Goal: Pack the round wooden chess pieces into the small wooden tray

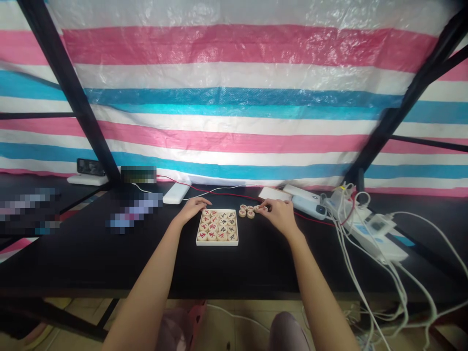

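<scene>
A shallow white square box (217,243) lies on the black table, filled with rows of round wooden Chinese chess pieces (222,229) with red or dark characters. My left hand (192,209) rests at the box's far left corner, fingers stretched out along the rim and holding nothing. To the right of the box, a small cluster of loose chess pieces (250,213) sits on the table. At the right end of that cluster, my right hand (281,216) has its thumb and fingers closed around a chess piece (258,209), partly hidden by the fingertips.
Behind lie a white power bank (177,192), a white box-shaped item (274,194) and phone-like devices (309,206). At right, a power strip (382,243) trails tangled white cables (347,258). A red cable (219,194) crosses the back. Black posts (69,87) flank a striped sheet (234,141).
</scene>
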Motion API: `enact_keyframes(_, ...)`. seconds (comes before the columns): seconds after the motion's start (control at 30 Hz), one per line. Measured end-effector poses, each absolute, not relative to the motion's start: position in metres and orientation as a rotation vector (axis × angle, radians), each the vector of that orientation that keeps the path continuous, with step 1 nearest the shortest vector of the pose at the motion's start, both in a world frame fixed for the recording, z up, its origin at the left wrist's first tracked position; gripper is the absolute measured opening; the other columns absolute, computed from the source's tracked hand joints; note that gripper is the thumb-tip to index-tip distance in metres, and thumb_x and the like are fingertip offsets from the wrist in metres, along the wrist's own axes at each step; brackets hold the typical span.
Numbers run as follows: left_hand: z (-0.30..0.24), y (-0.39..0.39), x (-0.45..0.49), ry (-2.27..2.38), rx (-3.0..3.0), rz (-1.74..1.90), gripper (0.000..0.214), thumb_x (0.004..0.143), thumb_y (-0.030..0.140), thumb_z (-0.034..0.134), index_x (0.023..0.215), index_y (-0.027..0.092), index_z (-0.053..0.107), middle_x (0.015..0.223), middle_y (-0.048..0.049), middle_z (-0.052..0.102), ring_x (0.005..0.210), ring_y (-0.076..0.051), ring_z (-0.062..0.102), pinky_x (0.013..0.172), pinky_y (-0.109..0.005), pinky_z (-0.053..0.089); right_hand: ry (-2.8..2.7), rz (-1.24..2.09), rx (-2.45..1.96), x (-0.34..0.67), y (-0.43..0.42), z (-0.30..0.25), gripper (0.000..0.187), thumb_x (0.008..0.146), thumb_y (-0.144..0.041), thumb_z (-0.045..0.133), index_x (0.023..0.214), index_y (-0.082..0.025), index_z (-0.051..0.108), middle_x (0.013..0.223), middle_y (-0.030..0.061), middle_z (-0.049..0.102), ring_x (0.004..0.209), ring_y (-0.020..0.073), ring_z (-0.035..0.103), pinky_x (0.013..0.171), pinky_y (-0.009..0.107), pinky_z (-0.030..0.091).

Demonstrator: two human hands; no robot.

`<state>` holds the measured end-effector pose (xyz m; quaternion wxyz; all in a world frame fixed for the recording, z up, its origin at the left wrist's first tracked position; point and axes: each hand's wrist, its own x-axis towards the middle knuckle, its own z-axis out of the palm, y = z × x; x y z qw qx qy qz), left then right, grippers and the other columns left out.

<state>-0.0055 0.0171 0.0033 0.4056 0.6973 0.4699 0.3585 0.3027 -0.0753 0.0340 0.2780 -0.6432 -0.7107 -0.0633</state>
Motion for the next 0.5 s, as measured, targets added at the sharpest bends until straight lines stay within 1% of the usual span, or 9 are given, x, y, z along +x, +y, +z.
enact_keyframes(0.1, 0.004, 0.016, -0.005, 1.204, 1.771, 0.906, 0.025, 0.068, 0.028, 0.054, 0.082, 0.016, 0.071, 0.061, -0.0005, 0.06, 0.064, -0.017, 0.057, 0.066, -0.029, 0.042, -1.983, -0.145, -1.757, 0.306, -0.077, 0.03, 0.018, 0.081, -0.037, 0.058, 0.075, -0.024, 0.068, 0.078, 0.002, 0.07, 0.08, 0.0214, 0.06, 0.079, 0.037, 0.026)
enact_keyframes(0.23, 0.005, 0.015, -0.004, 1.228, 1.783, 0.893, 0.026, 0.067, 0.028, 0.054, 0.083, 0.016, 0.071, 0.061, -0.0006, 0.06, 0.064, -0.018, 0.057, 0.066, -0.029, 0.042, -2.086, -0.2, -1.794, 0.3, -0.076, 0.025, 0.013, 0.081, -0.03, 0.06, 0.073, -0.022, 0.067, 0.08, 0.002, 0.071, 0.081, 0.0211, 0.06, 0.078, 0.036, 0.027)
enact_keyframes(0.37, 0.007, 0.013, -0.003, 1.251, 1.798, 0.873, 0.027, 0.068, 0.029, 0.053, 0.085, 0.016, 0.07, 0.06, 0.0, 0.059, 0.064, -0.018, 0.056, 0.067, -0.029, 0.041, -2.108, -0.243, -1.816, 0.296, -0.075, 0.022, 0.012, 0.083, -0.027, 0.059, 0.075, -0.02, 0.065, 0.087, 0.0038, 0.069, 0.087, 0.0209, 0.059, 0.073, 0.033, 0.027)
enact_keyframes(0.5, 0.008, 0.012, -0.003, 1.264, 1.807, 0.861, 0.028, 0.068, 0.028, 0.052, 0.085, 0.015, 0.07, 0.06, 0.0003, 0.059, 0.065, -0.018, 0.056, 0.067, -0.029, 0.041, -2.12, -0.34, -1.798, 0.295, -0.075, 0.022, 0.012, 0.084, -0.023, 0.057, 0.078, -0.019, 0.066, 0.092, 0.0062, 0.065, 0.091, 0.0215, 0.056, 0.071, 0.032, 0.028)
